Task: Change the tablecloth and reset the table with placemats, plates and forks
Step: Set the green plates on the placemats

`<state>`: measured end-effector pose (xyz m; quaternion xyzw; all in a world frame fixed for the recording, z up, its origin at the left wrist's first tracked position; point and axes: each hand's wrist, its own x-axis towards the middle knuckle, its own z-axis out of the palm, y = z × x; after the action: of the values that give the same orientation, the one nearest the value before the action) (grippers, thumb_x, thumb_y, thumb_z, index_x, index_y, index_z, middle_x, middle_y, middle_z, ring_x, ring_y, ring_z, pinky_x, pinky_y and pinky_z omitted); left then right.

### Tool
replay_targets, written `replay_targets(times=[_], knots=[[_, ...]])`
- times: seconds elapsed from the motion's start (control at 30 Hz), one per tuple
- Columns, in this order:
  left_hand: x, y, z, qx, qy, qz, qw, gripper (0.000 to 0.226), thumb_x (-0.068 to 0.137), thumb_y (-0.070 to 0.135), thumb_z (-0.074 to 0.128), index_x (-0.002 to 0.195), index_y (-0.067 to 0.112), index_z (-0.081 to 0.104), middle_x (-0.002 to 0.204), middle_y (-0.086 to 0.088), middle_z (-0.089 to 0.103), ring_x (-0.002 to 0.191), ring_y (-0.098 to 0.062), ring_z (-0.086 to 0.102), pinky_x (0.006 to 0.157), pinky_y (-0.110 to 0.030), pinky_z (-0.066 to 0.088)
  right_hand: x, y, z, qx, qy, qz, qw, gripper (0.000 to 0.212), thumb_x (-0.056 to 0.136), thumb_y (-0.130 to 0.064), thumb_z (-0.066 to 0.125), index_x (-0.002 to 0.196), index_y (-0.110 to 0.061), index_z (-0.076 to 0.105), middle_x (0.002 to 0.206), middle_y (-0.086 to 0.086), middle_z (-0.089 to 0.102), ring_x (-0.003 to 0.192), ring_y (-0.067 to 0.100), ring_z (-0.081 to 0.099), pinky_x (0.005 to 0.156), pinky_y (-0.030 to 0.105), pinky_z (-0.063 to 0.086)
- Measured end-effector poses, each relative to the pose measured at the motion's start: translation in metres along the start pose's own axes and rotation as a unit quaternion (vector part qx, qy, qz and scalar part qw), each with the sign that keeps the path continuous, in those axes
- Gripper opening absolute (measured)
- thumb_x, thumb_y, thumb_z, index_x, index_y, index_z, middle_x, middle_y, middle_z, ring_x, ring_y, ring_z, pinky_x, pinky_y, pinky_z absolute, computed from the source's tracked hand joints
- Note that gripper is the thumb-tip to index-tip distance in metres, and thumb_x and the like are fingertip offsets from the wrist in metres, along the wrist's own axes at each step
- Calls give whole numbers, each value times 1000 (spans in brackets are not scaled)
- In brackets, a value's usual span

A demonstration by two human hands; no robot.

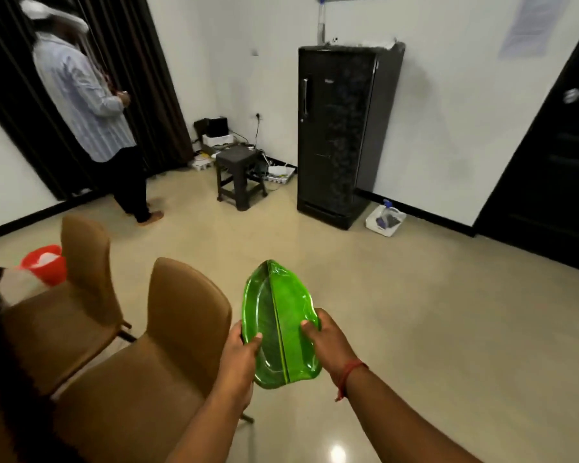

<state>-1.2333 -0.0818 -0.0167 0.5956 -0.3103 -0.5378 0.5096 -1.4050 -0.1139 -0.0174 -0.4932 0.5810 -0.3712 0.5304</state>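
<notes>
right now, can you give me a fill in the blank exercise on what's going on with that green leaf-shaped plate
1. The green leaf-shaped plate is held by ____ hands.
2. The left hand and right hand each press a ____ onto the plate's top face.
3. The two brown padded chairs stand to the plate's ____.
4. The tall black refrigerator has its door ____.

Missing words: both; thumb; left; closed

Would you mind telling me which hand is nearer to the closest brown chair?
Left. The left hand grips the green leaf-shaped plate on the side beside the brown chair; the right hand grips the plate's far side, away from the chair.
</notes>
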Motion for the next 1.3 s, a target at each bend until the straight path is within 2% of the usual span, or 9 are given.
replay_targets(times=[0.17, 0.4, 0.47, 0.63, 0.73, 0.93, 1.1, 1.2, 1.3], knots=[[76, 16, 65, 44, -25, -15, 999, 36, 97, 1, 54, 121, 28, 61, 108, 2, 75, 102, -19, 71, 92, -45, 57, 94, -10, -61, -32, -2, 15, 999, 16, 99, -15, 52, 110, -21, 62, 103, -2, 70, 96, 15, 66, 83, 32, 53], [225, 51, 111, 56, 5, -23, 998, 33, 94, 0, 55, 113, 26, 61, 104, 1, 74, 95, -16, 72, 83, -36, 58, 247, -32, -74, -44, -9, 13, 999, 17, 97, -11, 54, 104, -22, 64, 100, -1, 72, 96, 18, 68, 88, 39, 55], [271, 67, 119, 59, 6, -29, 998, 32, 92, -3, 55, 109, 23, 63, 101, -2, 75, 92, -18, 72, 82, -37, 58, 291, -47, -75, -46, -8, 15, 999, 18, 97, -10, 55, 104, -23, 64, 101, -2, 73, 96, 18, 69, 89, 41, 55], [393, 116, 143, 54, 7, -29, 998, 34, 90, -6, 56, 104, 25, 63, 100, -3, 75, 94, -22, 72, 86, -44, 58, 404, -95, -76, -21, 8, 12, 1000, 21, 98, -9, 54, 103, -28, 62, 103, -3, 71, 95, 14, 67, 78, 27, 53], [458, 141, 148, 58, 13, -23, 998, 34, 91, -5, 57, 103, 26, 63, 101, -4, 75, 94, -23, 72, 86, -45, 58, 471, -114, -68, -25, -7, 7, 1000, 21, 98, -10, 54, 104, -29, 62, 102, -4, 71, 96, 15, 68, 80, 29, 54], [602, 190, 144, 34, 72, 0, 997, 34, 92, -6, 56, 102, 26, 60, 102, -2, 72, 95, -20, 70, 75, -32, 55, 645, -158, -30, -44, -65, -23, 997, 22, 98, -9, 54, 106, -28, 62, 105, -4, 71, 99, 16, 67, 89, 33, 54], [695, 229, 111, 20, 155, -1, 988, 33, 91, -6, 55, 105, 24, 60, 105, -6, 72, 97, -22, 70, 86, -40, 57, 774, -189, 29, -74, -155, -31, 985, 23, 96, -9, 55, 111, -24, 64, 107, -1, 72, 100, 18, 68, 93, 40, 54], [742, 248, 75, -4, 217, -1, 976, 32, 92, -6, 55, 103, 23, 60, 104, -7, 72, 96, -23, 69, 85, -40, 58, 837, -212, 88, -92, -212, -36, 972, 22, 96, -8, 55, 106, -25, 65, 104, -1, 73, 97, 19, 69, 91, 41, 55], [781, 256, 24, -30, 266, -18, 963, 32, 92, -6, 55, 109, 20, 58, 107, -7, 71, 97, -22, 68, 82, -38, 57, 880, -223, 155, -97, -272, -39, 957, 22, 97, -9, 55, 104, -27, 65, 104, -1, 73, 97, 18, 69, 91, 42, 55]])
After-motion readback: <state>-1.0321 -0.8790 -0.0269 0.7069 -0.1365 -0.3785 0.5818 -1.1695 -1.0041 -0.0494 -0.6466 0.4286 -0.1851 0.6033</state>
